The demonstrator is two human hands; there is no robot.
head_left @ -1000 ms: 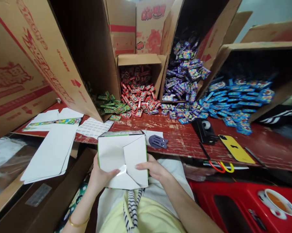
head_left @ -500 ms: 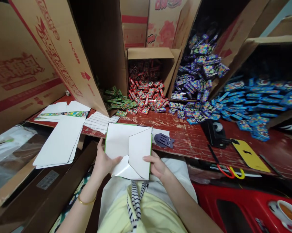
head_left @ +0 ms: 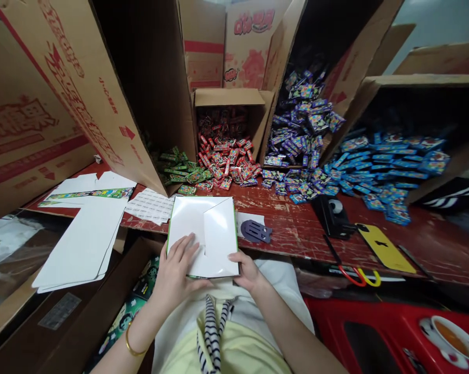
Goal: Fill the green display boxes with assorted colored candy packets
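Above the lap [head_left: 281,291], at the near edge of the worktop [head_left: 292,234], a white box [head_left: 220,231] is held. Its right edge is pinched between the thumb and fingers of the right hand [head_left: 248,270]; its near left part is covered by the left hand [head_left: 176,272], fingers spread. Beyond, red packets [head_left: 228,162] are heaped in and before a small carton [head_left: 230,97].

A scuffed red table [head_left: 292,232] carries loose wrapped packets [head_left: 397,201], white cards [head_left: 82,244], a tape dispenser [head_left: 333,223] and a yellow phone [head_left: 386,249].
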